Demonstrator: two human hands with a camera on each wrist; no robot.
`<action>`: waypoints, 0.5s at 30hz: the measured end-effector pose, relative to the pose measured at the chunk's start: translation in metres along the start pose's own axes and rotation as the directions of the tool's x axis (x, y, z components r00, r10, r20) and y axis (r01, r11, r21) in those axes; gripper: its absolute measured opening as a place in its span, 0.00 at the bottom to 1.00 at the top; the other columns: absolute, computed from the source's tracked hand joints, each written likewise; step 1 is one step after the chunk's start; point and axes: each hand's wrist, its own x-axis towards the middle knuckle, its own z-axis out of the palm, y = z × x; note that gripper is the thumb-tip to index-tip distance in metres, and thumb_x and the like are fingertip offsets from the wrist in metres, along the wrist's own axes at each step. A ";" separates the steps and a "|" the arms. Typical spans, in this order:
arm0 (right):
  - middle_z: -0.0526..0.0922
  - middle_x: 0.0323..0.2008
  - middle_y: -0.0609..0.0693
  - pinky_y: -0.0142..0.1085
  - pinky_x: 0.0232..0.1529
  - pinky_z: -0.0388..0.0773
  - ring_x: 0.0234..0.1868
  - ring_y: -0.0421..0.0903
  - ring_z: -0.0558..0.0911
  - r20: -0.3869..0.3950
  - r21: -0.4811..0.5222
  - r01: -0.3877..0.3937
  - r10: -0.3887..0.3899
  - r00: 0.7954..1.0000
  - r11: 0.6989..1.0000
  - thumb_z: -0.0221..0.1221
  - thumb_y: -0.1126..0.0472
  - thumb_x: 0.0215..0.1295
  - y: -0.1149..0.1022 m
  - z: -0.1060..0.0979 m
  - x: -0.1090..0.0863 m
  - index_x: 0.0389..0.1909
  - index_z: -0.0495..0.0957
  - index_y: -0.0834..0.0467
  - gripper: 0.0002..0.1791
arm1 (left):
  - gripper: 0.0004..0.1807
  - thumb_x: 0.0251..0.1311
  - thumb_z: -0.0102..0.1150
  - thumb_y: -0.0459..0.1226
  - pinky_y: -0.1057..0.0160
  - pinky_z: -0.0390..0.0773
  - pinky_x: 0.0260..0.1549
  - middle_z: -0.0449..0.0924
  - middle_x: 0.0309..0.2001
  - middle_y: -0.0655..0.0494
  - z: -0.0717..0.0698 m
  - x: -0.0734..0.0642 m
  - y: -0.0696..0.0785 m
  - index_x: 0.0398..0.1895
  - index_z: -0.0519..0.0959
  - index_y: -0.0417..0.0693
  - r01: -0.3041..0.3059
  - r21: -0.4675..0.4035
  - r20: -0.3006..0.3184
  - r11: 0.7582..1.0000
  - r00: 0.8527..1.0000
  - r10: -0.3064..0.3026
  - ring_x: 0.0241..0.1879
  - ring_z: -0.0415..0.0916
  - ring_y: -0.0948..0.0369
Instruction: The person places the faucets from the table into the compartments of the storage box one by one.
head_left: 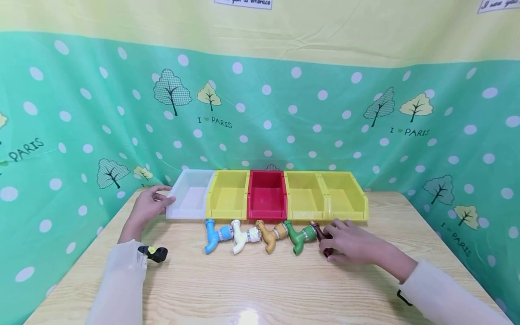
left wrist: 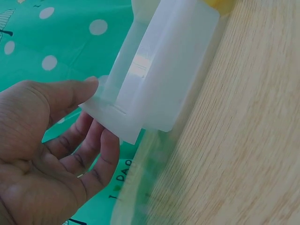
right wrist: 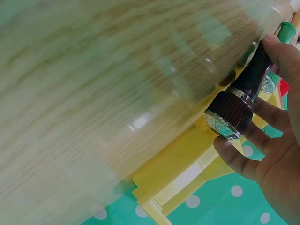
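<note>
My left hand (head_left: 148, 207) is at the left end of the bin row. Its thumb and curled fingers hold the side edge of the translucent white bin (left wrist: 159, 70). At the right end of a line of plastic taps, my right hand (head_left: 351, 241) grips a dark maroon tap (right wrist: 234, 103), thumb on one end and fingertips by its ribbed knob. Left of it on the table lie a green tap (head_left: 298, 239), a tan tap (head_left: 268, 237), a white tap (head_left: 240, 239) and a blue tap (head_left: 212, 239). My right fingers partly cover the maroon tap in the head view.
Right of the white bin stand a yellow bin (head_left: 228, 212), a red bin (head_left: 267, 212) and two more yellow bins (head_left: 306, 214), side by side behind the taps. A green dotted curtain (head_left: 284, 117) hangs behind and beside the wooden table (head_left: 227, 284).
</note>
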 end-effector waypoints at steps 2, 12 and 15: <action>0.76 0.45 0.45 0.48 0.43 0.72 0.46 0.49 0.72 0.015 0.004 -0.007 0.007 1.000 1.000 0.69 0.46 0.65 -0.001 -0.002 -0.002 0.40 0.79 0.36 0.08 | 0.32 0.70 0.64 0.44 0.59 0.87 0.39 0.73 0.50 0.39 0.000 0.000 0.000 0.72 0.68 0.40 0.001 0.009 0.000 1.000 1.000 -0.001 0.41 0.79 0.52; 0.76 0.43 0.43 0.46 0.42 0.69 0.45 0.48 0.72 -0.019 -0.056 0.021 -0.022 1.000 0.998 0.72 0.46 0.61 -0.001 -0.014 -0.010 0.38 0.77 0.38 0.11 | 0.34 0.70 0.64 0.45 0.58 0.87 0.40 0.72 0.52 0.38 0.000 -0.002 0.002 0.73 0.67 0.40 0.008 0.003 0.012 1.000 1.000 -0.008 0.44 0.79 0.48; 0.78 0.45 0.45 0.45 0.42 0.70 0.44 0.48 0.72 -0.059 -0.075 0.038 -0.043 0.997 0.996 0.74 0.48 0.59 0.002 -0.020 -0.012 0.37 0.77 0.39 0.14 | 0.34 0.70 0.64 0.46 0.58 0.87 0.41 0.72 0.52 0.38 -0.001 -0.001 0.002 0.73 0.67 0.41 0.016 0.007 0.011 1.000 1.000 -0.016 0.44 0.79 0.49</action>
